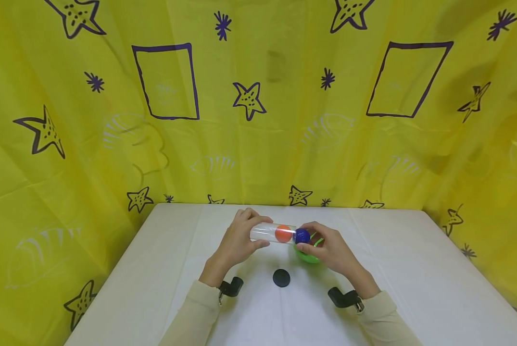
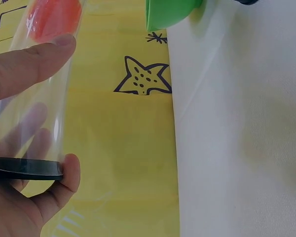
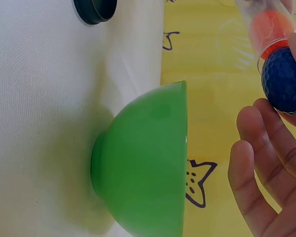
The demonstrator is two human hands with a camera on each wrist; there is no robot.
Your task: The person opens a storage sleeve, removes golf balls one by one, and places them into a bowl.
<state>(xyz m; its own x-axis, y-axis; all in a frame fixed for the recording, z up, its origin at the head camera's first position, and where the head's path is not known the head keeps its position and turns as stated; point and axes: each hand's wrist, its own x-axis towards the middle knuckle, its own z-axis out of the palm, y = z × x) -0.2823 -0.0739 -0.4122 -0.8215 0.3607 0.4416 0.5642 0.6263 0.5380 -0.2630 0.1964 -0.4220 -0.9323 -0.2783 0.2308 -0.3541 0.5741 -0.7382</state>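
My left hand (image 1: 240, 235) grips a clear plastic tube (image 1: 263, 232), which lies nearly level above the table with its mouth to the right. A black cap (image 2: 29, 169) closes the tube's other end, down by the palm. Inside, close to the mouth, sits an orange ball (image 1: 283, 233). My right hand (image 1: 329, 247) pinches a dark blue dimpled ball (image 3: 286, 81) between thumb and fingers, right at the tube's mouth. Below the right hand stands a green bowl (image 3: 145, 163), partly hidden by that hand in the head view.
A round black lid (image 1: 282, 278) lies on the white table (image 1: 176, 269) in front of the bowl. Behind the table's far edge hangs a yellow curtain (image 1: 275, 144) printed with stars. Each wrist wears a black camera mount (image 1: 344, 298).
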